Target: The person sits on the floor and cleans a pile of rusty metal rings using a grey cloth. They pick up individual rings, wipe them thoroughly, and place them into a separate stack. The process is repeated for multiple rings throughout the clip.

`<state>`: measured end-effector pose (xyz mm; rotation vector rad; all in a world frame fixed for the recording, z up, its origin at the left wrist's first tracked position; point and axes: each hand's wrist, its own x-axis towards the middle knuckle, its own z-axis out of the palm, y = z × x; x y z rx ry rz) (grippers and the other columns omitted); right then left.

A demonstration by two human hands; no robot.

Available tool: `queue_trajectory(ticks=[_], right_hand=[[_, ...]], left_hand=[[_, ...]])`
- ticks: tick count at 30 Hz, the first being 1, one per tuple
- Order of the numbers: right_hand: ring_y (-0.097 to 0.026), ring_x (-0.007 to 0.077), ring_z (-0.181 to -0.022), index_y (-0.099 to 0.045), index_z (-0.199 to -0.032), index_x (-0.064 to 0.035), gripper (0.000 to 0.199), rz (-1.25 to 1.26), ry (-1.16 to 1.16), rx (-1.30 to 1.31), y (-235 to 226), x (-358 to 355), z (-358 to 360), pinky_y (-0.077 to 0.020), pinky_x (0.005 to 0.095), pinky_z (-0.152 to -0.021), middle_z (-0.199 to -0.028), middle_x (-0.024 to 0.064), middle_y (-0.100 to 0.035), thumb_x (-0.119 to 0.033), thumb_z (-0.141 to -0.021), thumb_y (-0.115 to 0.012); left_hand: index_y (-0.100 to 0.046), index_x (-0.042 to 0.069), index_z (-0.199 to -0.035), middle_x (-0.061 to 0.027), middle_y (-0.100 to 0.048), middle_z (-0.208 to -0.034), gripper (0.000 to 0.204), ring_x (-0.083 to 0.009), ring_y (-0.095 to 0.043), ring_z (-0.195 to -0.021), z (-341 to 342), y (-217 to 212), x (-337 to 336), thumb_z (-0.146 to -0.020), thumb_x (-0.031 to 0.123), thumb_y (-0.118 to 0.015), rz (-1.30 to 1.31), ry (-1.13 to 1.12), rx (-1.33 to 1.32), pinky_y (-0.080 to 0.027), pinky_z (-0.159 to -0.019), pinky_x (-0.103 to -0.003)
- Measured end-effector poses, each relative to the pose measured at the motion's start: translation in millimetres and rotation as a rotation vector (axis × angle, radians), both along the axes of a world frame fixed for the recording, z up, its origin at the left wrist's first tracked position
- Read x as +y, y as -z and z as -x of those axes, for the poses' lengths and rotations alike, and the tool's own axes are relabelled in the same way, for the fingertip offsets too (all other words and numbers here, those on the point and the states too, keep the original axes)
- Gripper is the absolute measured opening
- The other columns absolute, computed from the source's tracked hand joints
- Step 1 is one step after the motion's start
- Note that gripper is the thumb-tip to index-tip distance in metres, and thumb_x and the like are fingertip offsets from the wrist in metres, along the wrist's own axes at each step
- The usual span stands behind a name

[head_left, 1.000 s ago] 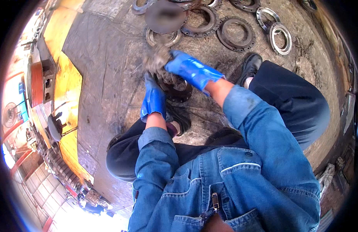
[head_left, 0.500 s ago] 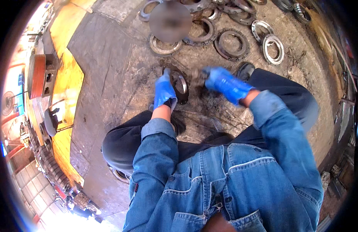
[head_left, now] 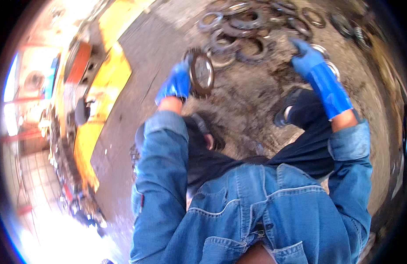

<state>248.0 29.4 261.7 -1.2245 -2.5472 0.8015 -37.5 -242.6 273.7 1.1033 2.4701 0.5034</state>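
My left hand (head_left: 176, 82), in a blue rubber glove, grips a dark metal ring (head_left: 200, 91) by its left side. The ring is tilted up on edge, and its inner band shines. Out to the right, my right hand (head_left: 310, 60), in a matching glove, reaches forward with thumb and fingers apart. I see nothing between them, though motion blurs the fingertips. Pale metal rings (head_left: 333, 70) lie beside and partly behind that glove.
Several dark rings (head_left: 242, 31) lie heaped on the stained floor (head_left: 245, 99) ahead. More round parts (head_left: 342, 25) rest at the far right. A yellow board (head_left: 107, 83) and a red-sided block (head_left: 78, 63) are on the left. My bent legs flank the floor before me.
My right hand has swung right and forward, away from the ring; the blurred brownish thing at its fingers no longer shows. My left hand has raised and shifted the ring. The whole view has turned.
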Motion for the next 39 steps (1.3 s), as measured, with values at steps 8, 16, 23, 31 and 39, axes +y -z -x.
queue_trajectory(ticks=[8,16,23,31,39], right_hand=[[-0.055,0.0223,-0.120,-0.050,-0.139,-0.0159,0.061,0.105,-0.223,0.331,31.6,42.8,-13.7,-0.0430,0.0331,-0.101,-0.134,0.0126,-0.056,0.001,-0.081,-0.061],[-0.036,0.0243,-0.138,-0.045,-0.141,-0.0069,0.072,0.100,-0.332,0.199,32.5,7.1,13.5,-0.0270,0.0336,-0.114,-0.146,0.0147,-0.043,0.006,-0.072,-0.058],[-0.032,0.0277,-0.141,-0.042,-0.143,-0.0065,0.074,0.126,-0.246,0.089,44.9,23.6,8.7,-0.0256,0.0361,-0.115,-0.150,0.0171,-0.037,-0.001,-0.072,-0.061],[-0.036,0.0294,-0.138,-0.041,-0.144,-0.0074,0.070,0.124,-0.175,-0.102,57.6,39.5,13.8,-0.0270,0.0376,-0.114,-0.148,0.0180,-0.039,-0.007,-0.077,-0.063],[-0.055,0.0220,-0.117,-0.045,-0.141,-0.0061,0.067,0.082,-0.172,0.023,45.1,108.6,-2.9,-0.0439,0.0339,-0.100,-0.130,0.0135,-0.057,-0.012,-0.079,-0.071]], left_hand=[[-0.059,0.003,-0.122,-0.0187,-0.065,-0.115,0.048,-0.0311,-0.066,-0.099,26.8,-122.3,-161.7,-0.094,0.041,-0.052,-0.203,-0.294,-0.019,-0.053,-0.082,-0.044],[-0.062,0.001,-0.114,-0.0130,-0.069,-0.094,0.043,-0.0217,-0.068,-0.068,-15.4,-48.2,-322.8,-0.083,0.028,-0.075,-0.192,-1.107,-0.601,-0.057,-0.059,-0.035],[-0.064,0.005,-0.120,-0.0089,-0.069,-0.102,0.056,-0.0177,-0.066,-0.085,-67.8,89.6,-448.6,-0.068,0.018,-0.081,0.029,-0.805,-0.497,-0.054,-0.076,-0.032],[-0.066,0.002,-0.112,-0.0093,-0.070,-0.090,0.050,-0.0166,-0.066,-0.079,-83.0,206.4,-568.7,-0.067,0.016,-0.081,0.218,-1.004,-0.535,-0.053,-0.072,-0.031],[-0.066,0.005,-0.109,-0.0141,-0.069,-0.099,0.050,-0.0239,-0.067,-0.091,-75.5,170.9,-499.0,-0.066,0.025,-0.082,0.596,-0.735,-0.100,-0.053,-0.080,-0.034]])
